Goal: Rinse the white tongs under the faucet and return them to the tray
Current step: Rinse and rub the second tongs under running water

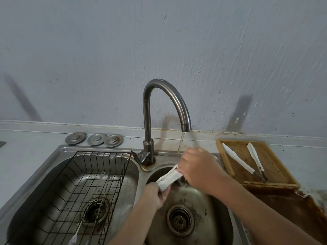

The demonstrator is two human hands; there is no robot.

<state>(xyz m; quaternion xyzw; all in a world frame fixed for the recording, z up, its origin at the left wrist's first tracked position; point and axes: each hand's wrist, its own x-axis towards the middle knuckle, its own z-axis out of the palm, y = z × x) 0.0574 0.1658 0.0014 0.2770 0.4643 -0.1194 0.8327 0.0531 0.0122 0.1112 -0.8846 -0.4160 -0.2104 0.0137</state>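
Together, the left hand (155, 194) and right hand (196, 167) grasp a white plastic pair of tongs (169, 177) over the round steel sink basin (203, 218), beneath the curved metal faucet (165, 103)'s running water.

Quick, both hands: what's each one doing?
Left hand: grips the white tongs at their lower end.
Right hand: grips the tongs' upper end.

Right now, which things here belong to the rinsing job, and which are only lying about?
Part of the job:
white tongs, held by left hand and right hand
faucet, running
wooden tray

Lying about:
wire rack
three metal sink plugs
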